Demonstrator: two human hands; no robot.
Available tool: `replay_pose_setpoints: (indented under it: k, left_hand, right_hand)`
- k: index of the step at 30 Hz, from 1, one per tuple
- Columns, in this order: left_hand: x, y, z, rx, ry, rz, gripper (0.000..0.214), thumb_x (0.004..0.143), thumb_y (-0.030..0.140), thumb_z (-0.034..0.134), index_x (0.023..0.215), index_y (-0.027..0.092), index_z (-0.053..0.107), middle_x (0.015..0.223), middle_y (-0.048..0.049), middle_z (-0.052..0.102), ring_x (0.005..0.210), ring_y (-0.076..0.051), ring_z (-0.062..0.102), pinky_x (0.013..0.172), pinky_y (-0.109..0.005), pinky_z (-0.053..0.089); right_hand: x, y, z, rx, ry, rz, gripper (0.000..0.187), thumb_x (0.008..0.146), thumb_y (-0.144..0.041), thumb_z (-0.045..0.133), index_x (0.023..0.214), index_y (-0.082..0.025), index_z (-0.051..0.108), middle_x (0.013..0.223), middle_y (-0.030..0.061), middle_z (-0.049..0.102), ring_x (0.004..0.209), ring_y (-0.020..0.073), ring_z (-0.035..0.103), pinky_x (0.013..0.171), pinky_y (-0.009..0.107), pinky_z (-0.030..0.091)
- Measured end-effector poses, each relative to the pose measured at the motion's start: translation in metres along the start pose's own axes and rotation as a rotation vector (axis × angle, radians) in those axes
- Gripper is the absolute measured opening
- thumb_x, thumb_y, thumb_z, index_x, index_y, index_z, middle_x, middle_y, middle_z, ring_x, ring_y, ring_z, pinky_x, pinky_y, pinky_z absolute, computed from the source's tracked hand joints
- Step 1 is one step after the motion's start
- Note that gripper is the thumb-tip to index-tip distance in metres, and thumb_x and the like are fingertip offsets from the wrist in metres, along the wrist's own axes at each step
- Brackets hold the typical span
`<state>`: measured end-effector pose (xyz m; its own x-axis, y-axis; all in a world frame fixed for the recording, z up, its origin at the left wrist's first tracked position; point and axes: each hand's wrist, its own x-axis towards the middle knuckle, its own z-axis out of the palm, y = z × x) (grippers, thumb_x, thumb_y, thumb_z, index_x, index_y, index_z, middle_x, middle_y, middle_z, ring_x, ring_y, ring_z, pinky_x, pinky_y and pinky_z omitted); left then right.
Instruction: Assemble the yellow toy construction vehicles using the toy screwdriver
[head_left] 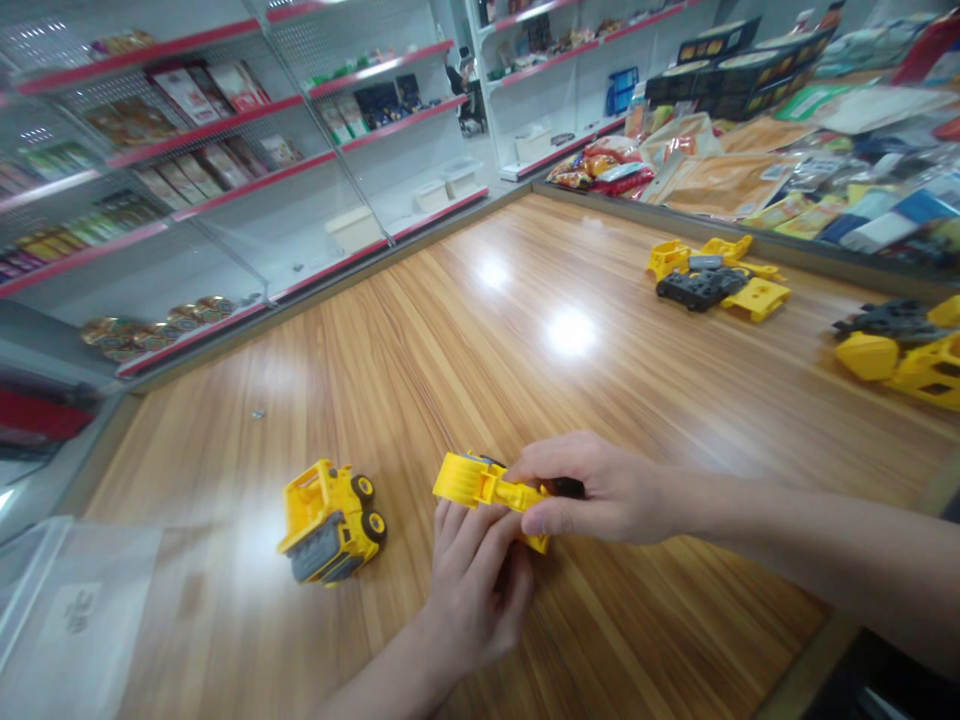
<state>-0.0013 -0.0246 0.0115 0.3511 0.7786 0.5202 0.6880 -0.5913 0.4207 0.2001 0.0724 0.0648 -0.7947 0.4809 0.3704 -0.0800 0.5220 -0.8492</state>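
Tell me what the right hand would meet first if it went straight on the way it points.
The right hand grips the yellow plastic toy scoop arm. Beyond that, probably the yellow plastic toy truck, though depth is unclear and it might pass behind it.

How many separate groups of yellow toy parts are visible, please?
4: a toy truck at left; a yellow part in the left hand and right hand; a far pile; a right-edge pile, possibly cropped.

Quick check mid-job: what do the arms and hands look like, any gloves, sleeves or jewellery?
Left hand and right hand are bare: no gloves, rings or watch show. No sleeve shows on either arm up to the picture's edge.
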Motion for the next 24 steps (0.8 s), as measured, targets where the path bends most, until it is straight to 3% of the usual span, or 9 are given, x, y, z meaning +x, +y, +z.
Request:
replay_pose_setpoints:
  k: [7, 11, 13, 16, 20, 24]
  left_hand:
    - [0.004, 0.001, 0.0, -0.012, 0.023, 0.004, 0.034, 0.077, 0.004, 0.059, 0.108, 0.017, 0.06, 0.096, -0.0091, 0.062, 0.09, -0.025, 0.054, 0.083, -0.043, 0.041]
    - [0.003, 0.0, -0.001, 0.028, 0.023, 0.013, 0.036, 0.075, 0.004, 0.061, 0.109, 0.017, 0.061, 0.094, -0.009, 0.062, 0.087, -0.025, 0.054, 0.08, -0.042, 0.042]
    - [0.0, 0.0, -0.004, 0.051, 0.044, 0.035, 0.044, 0.073, 0.006, 0.063, 0.116, 0.016, 0.06, 0.102, -0.0115, 0.061, 0.091, -0.026, 0.056, 0.081, -0.043, 0.044]
    - [-0.007, 0.001, -0.008, 0.042, 0.168, 0.059, 0.056, 0.07, 0.009, 0.065, 0.125, 0.018, 0.06, 0.122, -0.0152, 0.055, 0.106, -0.032, 0.055, 0.089, -0.049, 0.045]
    - [-0.012, -0.002, -0.006, -0.076, 0.461, -0.055, 0.045, 0.073, 0.019, 0.063, 0.118, 0.02, 0.065, 0.128, -0.0136, 0.052, 0.115, -0.035, 0.05, 0.099, -0.057, 0.037]
    - [-0.007, -0.01, 0.001, -0.473, 0.576, -0.249, 0.034, 0.084, 0.022, 0.054, 0.116, 0.017, 0.063, 0.116, -0.0123, 0.056, 0.109, -0.028, 0.053, 0.092, -0.042, 0.045]
  right_hand:
    - [0.0, -0.006, -0.001, 0.01, -0.008, 0.045, 0.025, 0.095, -0.031, 0.059, 0.107, -0.01, 0.065, 0.089, 0.0038, 0.065, 0.08, 0.0116, 0.058, 0.074, 0.023, 0.045]
    - [-0.001, -0.002, 0.002, -0.115, 0.036, 0.065, 0.029, 0.095, -0.037, 0.058, 0.104, -0.011, 0.067, 0.088, 0.0045, 0.061, 0.079, 0.0134, 0.057, 0.074, 0.026, 0.045]
    - [-0.003, 0.002, 0.003, -0.19, 0.085, 0.045, 0.03, 0.094, -0.039, 0.058, 0.098, -0.011, 0.069, 0.087, 0.0055, 0.058, 0.079, 0.0146, 0.055, 0.073, 0.028, 0.045]
    - [-0.005, 0.007, 0.003, -0.282, 0.203, -0.015, 0.029, 0.096, -0.035, 0.056, 0.101, -0.01, 0.069, 0.087, 0.0067, 0.056, 0.08, 0.0154, 0.055, 0.072, 0.029, 0.046]
    - [-0.006, 0.012, 0.001, -0.36, 0.326, -0.037, 0.026, 0.095, -0.029, 0.058, 0.113, -0.012, 0.066, 0.093, 0.0071, 0.056, 0.083, 0.0147, 0.056, 0.074, 0.027, 0.047]
    - [-0.006, 0.018, 0.001, -0.375, 0.316, 0.005, 0.027, 0.096, -0.027, 0.057, 0.118, -0.013, 0.063, 0.096, 0.0073, 0.06, 0.083, 0.0146, 0.057, 0.075, 0.027, 0.048]
